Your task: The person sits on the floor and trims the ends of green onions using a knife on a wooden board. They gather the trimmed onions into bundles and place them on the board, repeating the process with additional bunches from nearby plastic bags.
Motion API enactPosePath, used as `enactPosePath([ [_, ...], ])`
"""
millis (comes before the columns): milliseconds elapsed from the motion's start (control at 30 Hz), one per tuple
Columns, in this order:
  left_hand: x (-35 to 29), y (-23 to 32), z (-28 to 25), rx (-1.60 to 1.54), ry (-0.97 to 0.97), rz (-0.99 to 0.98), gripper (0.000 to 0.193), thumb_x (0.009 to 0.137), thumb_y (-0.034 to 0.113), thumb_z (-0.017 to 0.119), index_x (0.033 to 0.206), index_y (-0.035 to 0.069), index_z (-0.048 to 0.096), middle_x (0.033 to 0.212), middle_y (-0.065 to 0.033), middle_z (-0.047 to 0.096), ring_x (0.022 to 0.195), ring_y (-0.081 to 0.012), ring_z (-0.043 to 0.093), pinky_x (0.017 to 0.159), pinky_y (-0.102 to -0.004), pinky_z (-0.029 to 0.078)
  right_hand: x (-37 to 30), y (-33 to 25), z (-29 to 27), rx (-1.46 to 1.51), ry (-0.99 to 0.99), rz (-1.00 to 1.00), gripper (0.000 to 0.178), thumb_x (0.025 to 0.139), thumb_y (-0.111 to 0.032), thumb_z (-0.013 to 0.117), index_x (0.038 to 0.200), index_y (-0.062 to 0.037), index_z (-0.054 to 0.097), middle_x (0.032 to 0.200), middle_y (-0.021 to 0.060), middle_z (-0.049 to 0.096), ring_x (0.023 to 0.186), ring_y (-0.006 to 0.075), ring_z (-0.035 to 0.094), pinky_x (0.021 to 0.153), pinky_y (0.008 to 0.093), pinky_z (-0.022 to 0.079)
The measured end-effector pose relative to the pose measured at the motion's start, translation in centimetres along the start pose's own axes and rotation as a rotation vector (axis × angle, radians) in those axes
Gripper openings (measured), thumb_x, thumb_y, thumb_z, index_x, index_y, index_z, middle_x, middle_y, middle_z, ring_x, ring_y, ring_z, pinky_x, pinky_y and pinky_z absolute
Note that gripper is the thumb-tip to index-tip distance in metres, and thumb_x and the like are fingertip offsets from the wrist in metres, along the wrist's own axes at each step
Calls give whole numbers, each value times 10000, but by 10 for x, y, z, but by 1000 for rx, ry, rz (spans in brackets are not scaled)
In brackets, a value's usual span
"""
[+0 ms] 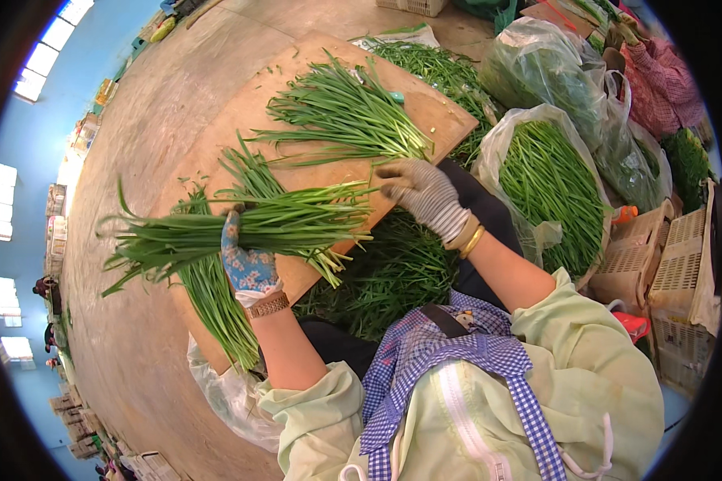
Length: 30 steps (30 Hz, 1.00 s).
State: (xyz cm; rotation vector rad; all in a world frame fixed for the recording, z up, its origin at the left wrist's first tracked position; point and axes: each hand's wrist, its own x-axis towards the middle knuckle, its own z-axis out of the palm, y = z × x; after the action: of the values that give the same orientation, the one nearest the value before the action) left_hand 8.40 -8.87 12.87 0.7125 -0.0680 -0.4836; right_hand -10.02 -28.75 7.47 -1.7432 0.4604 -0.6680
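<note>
A blue floral glove covers my left hand, whose fingers are wrapped round a bunch of garlic chives. The bunch lies sideways above a wooden board, leaf tips to the left and pale stem ends to the right. My right hand, in a grey striped glove, is held just right of those stem ends. Its fingers are stretched out and hold nothing visible. Beyond it a loose pile of chives rests on the board, with a small teal object at its edge. More chives lie under and beside my left hand.
Dark green leaves fill the space below the board, between my legs. At the right stand a plastic bag of chives, another full bag and plastic crates. A person in a pink sleeve sits at far right.
</note>
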Motion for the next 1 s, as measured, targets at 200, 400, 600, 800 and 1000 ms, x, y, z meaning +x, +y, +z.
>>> enactPosePath([
  [200,-7,4,-25,-109,-184,-73,147,833,90,573,967,43,610,1001,-85,616,1019,-232,542,900,-395,453,1,1,53,-53,-45,-119,263,767,-140,635,1004,-27,625,1029,117,603,905,232,597,777,319,475],
  [400,-11,18,-46,-182,-206,-67,135,822,106,601,944,49,592,990,-61,608,1064,-265,513,937,-425,427,-23,-19,23,210,43,101,115,823,-8,543,909,34,608,828,59,618,749,140,591,667,241,481],
  [600,-18,34,-46,-261,-240,-73,106,850,97,564,945,59,594,955,-48,613,1115,-251,464,938,-437,428,-41,-48,-40,-821,-280,18,416,737,-206,621,1086,9,548,1028,151,598,952,282,569,836,351,444],
  [800,-16,12,-40,-208,-357,-74,111,830,94,592,937,66,592,960,-49,618,1086,-269,497,912,-443,444,3,-71,27,-619,-489,14,534,726,-376,632,1125,-33,545,1024,175,601,953,312,569,830,359,442],
  [1000,-22,18,-36,-100,-362,-270,157,801,102,622,948,52,597,1308,-244,379,1176,-330,435,947,-479,424,14,-52,28,-385,-470,191,397,705,-261,688,986,1,590,868,129,642,779,217,618,706,312,484],
])
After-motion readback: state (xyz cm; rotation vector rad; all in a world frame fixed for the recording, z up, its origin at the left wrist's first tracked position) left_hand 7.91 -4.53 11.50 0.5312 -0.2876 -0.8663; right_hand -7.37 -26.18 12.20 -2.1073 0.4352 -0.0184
